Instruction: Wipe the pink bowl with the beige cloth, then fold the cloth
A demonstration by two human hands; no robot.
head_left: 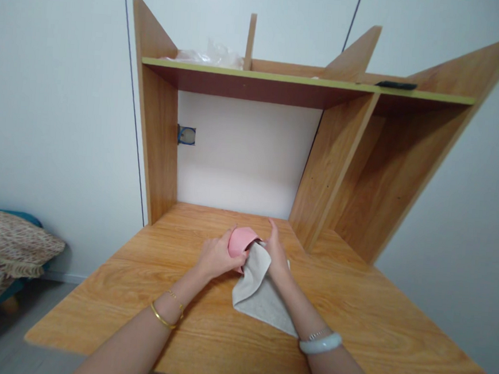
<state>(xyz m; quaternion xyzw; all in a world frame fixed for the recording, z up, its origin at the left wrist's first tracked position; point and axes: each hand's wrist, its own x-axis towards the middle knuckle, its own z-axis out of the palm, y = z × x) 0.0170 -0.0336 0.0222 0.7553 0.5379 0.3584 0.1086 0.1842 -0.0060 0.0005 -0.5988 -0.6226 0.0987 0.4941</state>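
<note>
My left hand grips a pink cup, held tilted on its side just above the wooden desk. My right hand holds a grey cloth and presses its upper end into the mouth of the cup. The rest of the cloth hangs down and lies on the desk between my forearms. A gold bracelet is on my left wrist and a pale bangle on my right.
The desk has a wooden hutch with an upper shelf; clear plastic lies on it at the left and a dark flat object at the right. A socket is in the back wall. A bed with a patterned blanket stands at the left.
</note>
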